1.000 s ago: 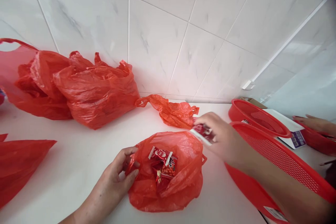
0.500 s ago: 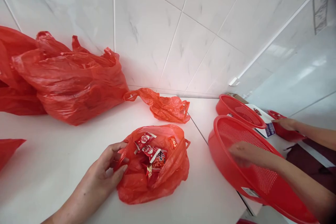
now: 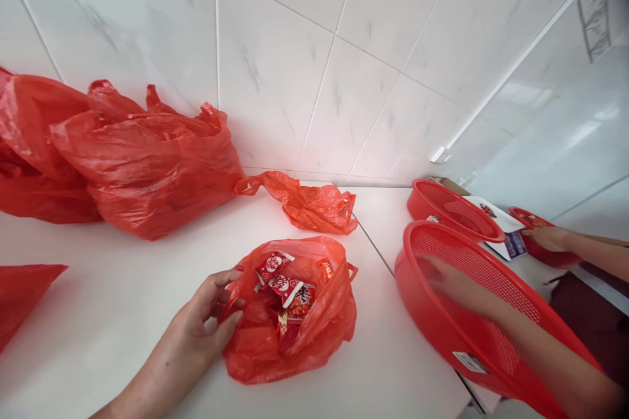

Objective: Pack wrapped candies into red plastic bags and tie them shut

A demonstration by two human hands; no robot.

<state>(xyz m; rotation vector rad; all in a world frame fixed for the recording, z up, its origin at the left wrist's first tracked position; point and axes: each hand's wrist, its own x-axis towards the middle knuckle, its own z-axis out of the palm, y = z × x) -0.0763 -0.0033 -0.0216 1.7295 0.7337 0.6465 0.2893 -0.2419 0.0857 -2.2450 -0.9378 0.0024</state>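
Observation:
My left hand (image 3: 211, 314) pinches the left rim of a red plastic bag (image 3: 314, 360) on the white table. The bag's mouth is spread wide, and several small wrapped snack packets (image 3: 285, 289) lie inside, mostly red with white print. To the right, my right hand (image 3: 437, 275) reaches down inside a large red perforated basket (image 3: 447, 334). Motion blurs its fingers, so I cannot make out whether they hold anything.
Full red plastic bags (image 3: 162, 170) lean against the tiled wall at left, with a crumpled red bag (image 3: 319, 206) beside them. A second red basket (image 3: 452, 209) stands behind the large one. Farther right, another person's hand (image 3: 545, 239) is at a smaller red basket (image 3: 565, 258).
My right hand has moved lower and slightly left into the large basket. My left hand keeps its grip on the bag's rim. The view has shifted slightly.

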